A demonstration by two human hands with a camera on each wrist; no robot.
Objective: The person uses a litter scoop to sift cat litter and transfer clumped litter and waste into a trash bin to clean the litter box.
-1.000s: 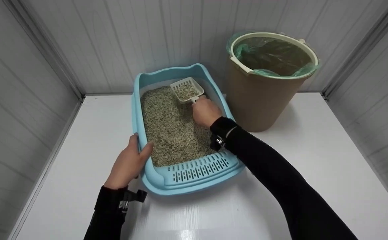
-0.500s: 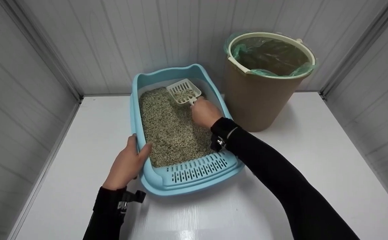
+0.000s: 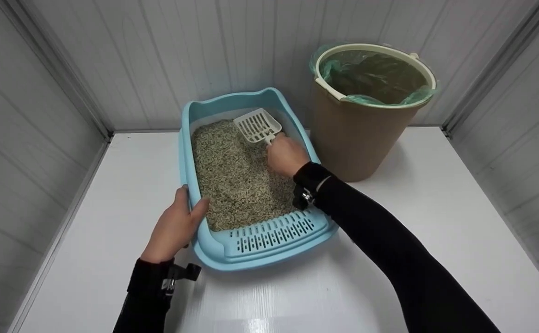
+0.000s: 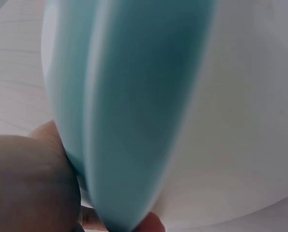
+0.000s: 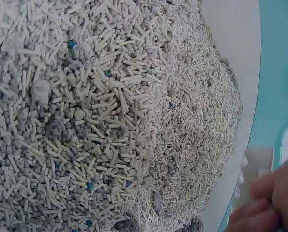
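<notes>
Light blue litter tray (image 3: 190, 138), oblong, set slightly askew on the white desk (image 3: 436, 222), its near end formed as a slotted grille (image 3: 271, 235); filled with pale pellet litter (image 3: 232, 175), seen from the right wrist as short cream sticks mixed with grey clumps and a few blue beads (image 5: 105, 125). White slotted scoop (image 3: 257, 125), held above the litter at the far right corner of the tray, its blade tilted up toward the back wall, slots showing and no litter visible in it. Right hand (image 3: 286, 155): fingers curled round the scoop's handle, gripping it; the wrist rests over the tray's right rim; black sleeve, with a dark strap at the wrist. Left hand (image 3: 175, 226): grips the tray's left rim near the front corner, thumb hooked over the inside edge beside the litter, fingers wrapped on the outside wall; the left wrist view shows only the blurred blue rim (image 4: 134, 116) with skin against it at the lower left. Brown bucket (image 3: 357, 138), round, cream rim, lined with a green bag (image 3: 375, 74), standing on the desk just beside the tray's far right corner, at the back wall. Pale panelled walls (image 3: 158, 55) enclose the desk on three sides.
</notes>
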